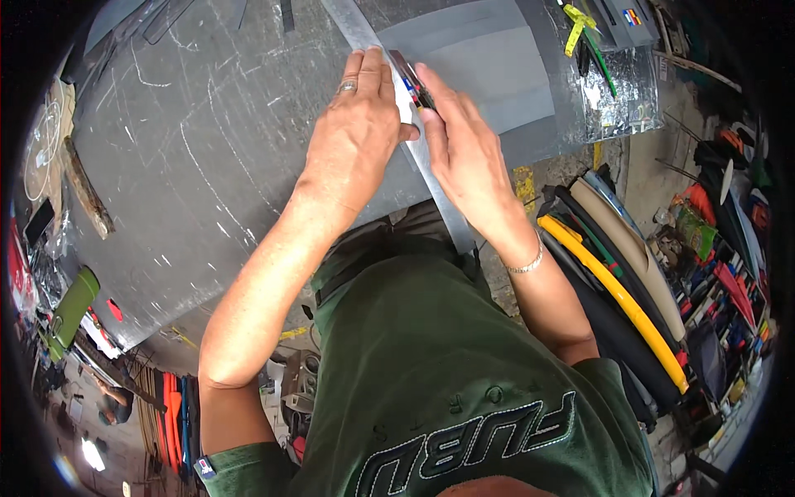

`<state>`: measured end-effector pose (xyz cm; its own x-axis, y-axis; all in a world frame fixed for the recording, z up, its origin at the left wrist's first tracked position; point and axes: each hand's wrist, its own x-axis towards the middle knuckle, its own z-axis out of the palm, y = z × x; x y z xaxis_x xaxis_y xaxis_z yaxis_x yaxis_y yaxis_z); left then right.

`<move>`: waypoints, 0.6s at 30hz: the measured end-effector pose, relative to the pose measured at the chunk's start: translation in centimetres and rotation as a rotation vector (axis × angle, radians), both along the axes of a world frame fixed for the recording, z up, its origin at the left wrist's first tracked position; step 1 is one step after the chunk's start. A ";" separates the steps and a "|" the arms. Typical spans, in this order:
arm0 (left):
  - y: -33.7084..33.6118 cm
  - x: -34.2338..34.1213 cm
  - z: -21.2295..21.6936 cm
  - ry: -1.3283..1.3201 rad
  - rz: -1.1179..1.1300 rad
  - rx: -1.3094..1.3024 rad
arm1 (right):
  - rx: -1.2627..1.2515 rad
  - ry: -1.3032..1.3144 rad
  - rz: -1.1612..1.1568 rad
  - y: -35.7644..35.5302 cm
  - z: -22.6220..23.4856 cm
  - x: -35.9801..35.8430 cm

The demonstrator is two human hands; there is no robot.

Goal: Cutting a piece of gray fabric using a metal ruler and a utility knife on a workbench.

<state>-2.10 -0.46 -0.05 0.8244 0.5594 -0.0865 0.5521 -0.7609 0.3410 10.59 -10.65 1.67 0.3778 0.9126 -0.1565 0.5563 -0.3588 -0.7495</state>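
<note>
A long metal straightedge (437, 184) runs from the far edge of the table toward my waist. It lies over a grey sheet (489, 70). My left hand (356, 124) presses on the straightedge with its fingers stretched out flat, a ring on one of them. Just right of it, my right hand (464, 137) grips a slim dark utility knife (407, 81) with a coloured label on its handle. The knife lies close along the straightedge's right side; its tip is too small to make out.
The table's dark, scratched top (207, 141) spreads to the left. At the far right lie a yellow tape measure (578, 31) and a green stick-like tool (600, 66). Rolls of material, one yellow (617, 302), stand beside me on the right. A green roll (74, 306) sits by the left corner.
</note>
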 end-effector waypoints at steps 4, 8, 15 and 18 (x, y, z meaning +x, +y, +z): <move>0.0 -0.3 -0.3 -0.032 0.010 -0.022 | 0.000 -0.007 -0.007 0.7 -0.5 0.1; 0.1 -0.2 -0.1 -0.040 0.023 -0.061 | 0.034 -0.020 -0.012 0.6 -0.9 0.3; 0.0 0.0 0.2 0.010 0.032 -0.089 | 0.020 -0.023 -0.289 -3.8 -1.8 3.0; 0.0 -0.1 0.2 -0.021 0.058 -0.116 | 0.038 0.176 -0.404 -4.3 -0.8 3.2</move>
<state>-2.23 -0.43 0.14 0.7934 0.5931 -0.1366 0.5857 -0.6830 0.4365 13.78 -14.99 0.85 0.6758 0.7036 -0.2196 0.2400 -0.4917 -0.8370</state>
